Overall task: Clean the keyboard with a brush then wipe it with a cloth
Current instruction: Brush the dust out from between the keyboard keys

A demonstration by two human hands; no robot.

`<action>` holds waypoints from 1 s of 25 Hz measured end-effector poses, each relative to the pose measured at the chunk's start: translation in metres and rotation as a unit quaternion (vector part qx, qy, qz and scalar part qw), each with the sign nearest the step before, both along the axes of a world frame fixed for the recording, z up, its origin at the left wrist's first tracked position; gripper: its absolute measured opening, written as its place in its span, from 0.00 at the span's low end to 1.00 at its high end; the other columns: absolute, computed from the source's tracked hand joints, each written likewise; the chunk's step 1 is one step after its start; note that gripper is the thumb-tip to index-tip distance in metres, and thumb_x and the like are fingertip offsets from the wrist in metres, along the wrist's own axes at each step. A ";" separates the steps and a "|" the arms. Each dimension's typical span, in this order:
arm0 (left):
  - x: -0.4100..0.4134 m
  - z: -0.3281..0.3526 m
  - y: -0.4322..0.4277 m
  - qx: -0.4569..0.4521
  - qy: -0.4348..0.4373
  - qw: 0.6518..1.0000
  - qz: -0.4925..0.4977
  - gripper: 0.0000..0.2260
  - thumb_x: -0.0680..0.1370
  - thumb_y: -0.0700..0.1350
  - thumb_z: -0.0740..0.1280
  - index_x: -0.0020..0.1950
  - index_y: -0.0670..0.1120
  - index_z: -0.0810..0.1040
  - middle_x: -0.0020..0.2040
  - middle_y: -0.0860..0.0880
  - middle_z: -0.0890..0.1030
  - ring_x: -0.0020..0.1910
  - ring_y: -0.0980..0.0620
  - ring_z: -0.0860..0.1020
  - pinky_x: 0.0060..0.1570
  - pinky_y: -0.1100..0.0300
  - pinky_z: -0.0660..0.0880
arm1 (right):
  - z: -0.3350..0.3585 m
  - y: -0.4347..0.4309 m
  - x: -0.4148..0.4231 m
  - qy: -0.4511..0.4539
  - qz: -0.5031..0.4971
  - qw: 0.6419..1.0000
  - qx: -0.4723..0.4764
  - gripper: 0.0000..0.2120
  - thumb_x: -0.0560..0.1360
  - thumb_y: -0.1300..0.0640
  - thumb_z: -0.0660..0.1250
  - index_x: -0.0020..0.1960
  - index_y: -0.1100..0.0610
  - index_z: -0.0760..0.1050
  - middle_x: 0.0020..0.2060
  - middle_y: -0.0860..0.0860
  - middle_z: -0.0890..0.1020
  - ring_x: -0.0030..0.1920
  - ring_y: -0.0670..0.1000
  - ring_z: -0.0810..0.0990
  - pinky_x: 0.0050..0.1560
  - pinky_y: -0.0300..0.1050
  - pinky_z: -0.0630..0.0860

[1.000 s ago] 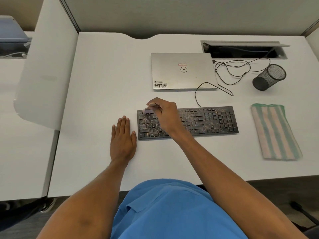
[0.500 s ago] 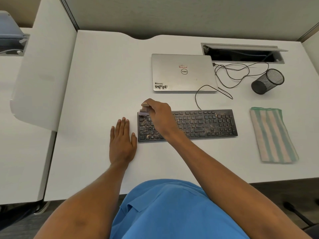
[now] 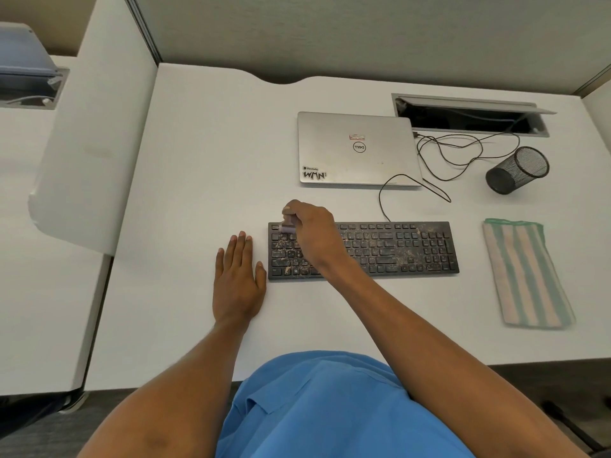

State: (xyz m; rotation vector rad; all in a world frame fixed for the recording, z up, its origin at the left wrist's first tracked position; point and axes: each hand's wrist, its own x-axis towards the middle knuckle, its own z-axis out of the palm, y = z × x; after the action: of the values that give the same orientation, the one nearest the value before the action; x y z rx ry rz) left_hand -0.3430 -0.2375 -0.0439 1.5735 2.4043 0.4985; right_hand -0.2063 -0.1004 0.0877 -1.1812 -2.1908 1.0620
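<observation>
The keyboard [image 3: 413, 249] lay near the front of the white desk [image 3: 198, 160], its keys speckled with pale grit, thickest along the left rows and again towards the right end. The right hand [image 3: 312, 233] was curled round a small brush [image 3: 287, 228], pinching it at the keyboard's far left corner with the bristle end down on the top row. The left hand [image 3: 238, 279] lay flat and relaxed on the desk just beside the keyboard's left edge, gripping nothing; whether the thumb touched the edge could not be told. That looked like the main weakness: with nothing pinning the keyboard, a firm stroke could slide or twist it, and its cable [image 3: 383, 200] ran slack towards the closed laptop [image 3: 357, 150], so a shift might drag on it. Brushing outward from this corner would probably flick grit onto the desk beside the left hand, or drive it down between the keys rather than off them. The brush seemed short and was mostly hidden in the fingers, so knuckles could press keys or smear the dirt. The striped cloth [image 3: 525, 272] lay folded well apart on the right, beyond the keyboard's end, and loose grit swept that way could foul it before wiping.
</observation>
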 end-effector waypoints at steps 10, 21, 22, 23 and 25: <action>0.001 -0.001 -0.001 -0.002 0.005 1.000 -0.001 0.29 0.85 0.51 0.52 0.85 0.43 0.58 0.86 0.47 0.57 0.85 0.51 0.52 0.84 0.49 0.46 | 0.001 -0.006 -0.007 0.000 0.035 0.999 -0.008 0.08 0.82 0.68 0.60 0.52 0.62 0.78 0.45 0.54 0.83 0.42 0.41 0.79 0.44 0.30 0.73; 0.001 -0.002 0.000 -0.003 0.005 1.000 0.003 0.29 0.85 0.51 0.52 0.85 0.43 0.58 0.86 0.47 0.57 0.85 0.51 0.52 0.84 0.48 0.46 | 0.009 -0.001 -0.010 0.057 -0.065 0.995 -0.055 0.13 0.84 0.63 0.58 0.40 0.60 0.64 0.34 0.51 0.69 0.35 0.51 0.70 0.39 0.31 0.74; 0.000 -0.003 0.000 -0.003 0.005 1.000 0.003 0.29 0.85 0.51 0.52 0.85 0.43 0.58 0.86 0.47 0.57 0.85 0.51 0.52 0.84 0.48 0.47 | 0.004 -0.001 -0.010 0.041 -0.066 0.996 -0.053 0.13 0.84 0.62 0.58 0.40 0.61 0.64 0.33 0.51 0.69 0.34 0.51 0.71 0.39 0.37 0.75; 0.001 -0.003 0.000 -0.004 0.006 1.000 0.002 0.29 0.85 0.51 0.52 0.85 0.43 0.58 0.86 0.47 0.57 0.85 0.51 0.52 0.84 0.48 0.47 | 0.003 -0.001 -0.009 0.029 -0.063 0.996 -0.049 0.14 0.84 0.61 0.58 0.40 0.61 0.65 0.33 0.50 0.69 0.33 0.49 0.71 0.38 0.38 0.73; 0.001 -0.003 0.000 -0.007 0.008 1.000 0.001 0.29 0.85 0.51 0.51 0.85 0.43 0.58 0.86 0.47 0.57 0.85 0.51 0.51 0.84 0.48 0.47 | 0.008 -0.003 -0.007 0.020 -0.054 0.996 -0.061 0.13 0.84 0.63 0.58 0.40 0.64 0.66 0.33 0.50 0.69 0.32 0.46 0.67 0.38 0.29 0.70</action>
State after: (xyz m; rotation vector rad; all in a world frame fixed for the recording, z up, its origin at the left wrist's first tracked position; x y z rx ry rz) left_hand -0.3424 -0.2372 -0.0473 1.5762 2.4153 0.4688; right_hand -0.2134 -0.1035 0.0961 -1.3039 -2.0310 1.1785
